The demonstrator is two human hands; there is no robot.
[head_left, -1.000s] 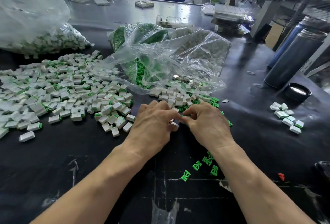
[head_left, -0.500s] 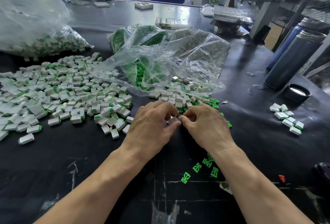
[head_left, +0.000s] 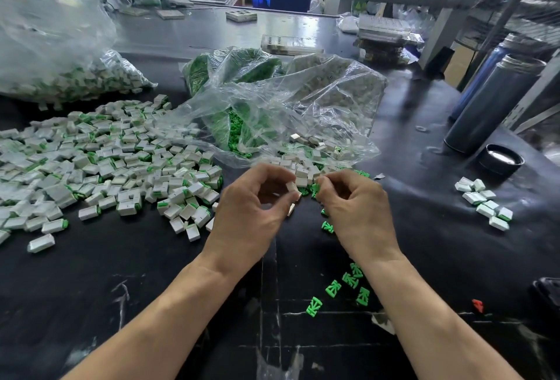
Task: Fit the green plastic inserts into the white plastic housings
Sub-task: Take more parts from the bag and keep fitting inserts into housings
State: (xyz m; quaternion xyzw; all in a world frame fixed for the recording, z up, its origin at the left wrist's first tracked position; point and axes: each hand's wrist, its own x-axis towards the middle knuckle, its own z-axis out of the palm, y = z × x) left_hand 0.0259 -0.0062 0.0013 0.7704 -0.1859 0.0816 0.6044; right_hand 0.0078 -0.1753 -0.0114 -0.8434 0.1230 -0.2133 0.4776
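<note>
My left hand [head_left: 251, 210] pinches a small white housing [head_left: 292, 188] between thumb and fingers, just above the black table. Close to its right, my right hand [head_left: 357, 213] pinches a green insert [head_left: 315, 189] at its fingertips, nearly touching the housing. Loose white housings [head_left: 303, 167] and green inserts lie right behind the hands, spilling from a clear bag [head_left: 303, 107]. Several loose green inserts [head_left: 333, 288] lie on the table near my right forearm. A wide pile of white housings with green inserts in them [head_left: 106, 164] covers the table to the left.
A second bag of fitted parts [head_left: 60, 76] sits at the far left. A small group of fitted housings [head_left: 485, 202] lies at the right, near two metal flasks [head_left: 491, 101] and a black lid [head_left: 501, 159]. A small red piece [head_left: 478, 305] lies at right front.
Both hands have lifted slightly and moved away from me toward the loose parts by the bag. The fingertips have parted a little, showing the housing and the green insert.
</note>
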